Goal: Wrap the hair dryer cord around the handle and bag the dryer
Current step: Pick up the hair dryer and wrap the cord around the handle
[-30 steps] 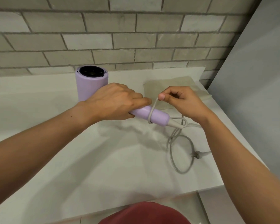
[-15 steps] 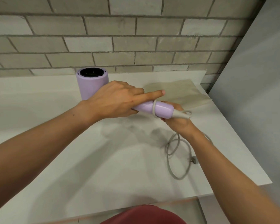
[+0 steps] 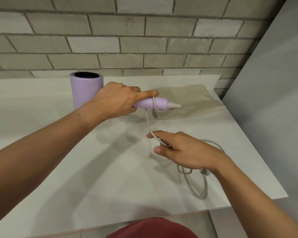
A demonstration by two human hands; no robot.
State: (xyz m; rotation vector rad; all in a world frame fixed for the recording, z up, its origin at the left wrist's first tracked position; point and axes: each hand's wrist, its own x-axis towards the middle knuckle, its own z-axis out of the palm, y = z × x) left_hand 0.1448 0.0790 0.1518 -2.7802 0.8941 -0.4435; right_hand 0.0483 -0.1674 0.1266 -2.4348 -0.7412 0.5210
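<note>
A lilac hair dryer [image 3: 85, 88] stands on its barrel near the back of the white counter, its handle [image 3: 159, 104] pointing right. My left hand [image 3: 116, 101] grips the handle, and its forefinger lies along the top over one turn of the grey cord. The cord [image 3: 148, 122] drops from the handle to my right hand [image 3: 180, 150], which pinches it well below the handle. The rest of the cord loops on the counter by my right wrist, with the plug [image 3: 204, 172] partly hidden. A beige cloth bag [image 3: 193, 98] lies flat behind the handle.
The white counter [image 3: 93, 169] ends at a front edge near me and a right edge beside a grey panel [image 3: 273, 100]. A brick wall [image 3: 144, 40] runs along the back. Something dark red [image 3: 151, 229] shows below the front edge.
My right hand has come out from under the handle and pulled the cord down toward me. One turn stays on the handle. The left hand keeps its grip.
</note>
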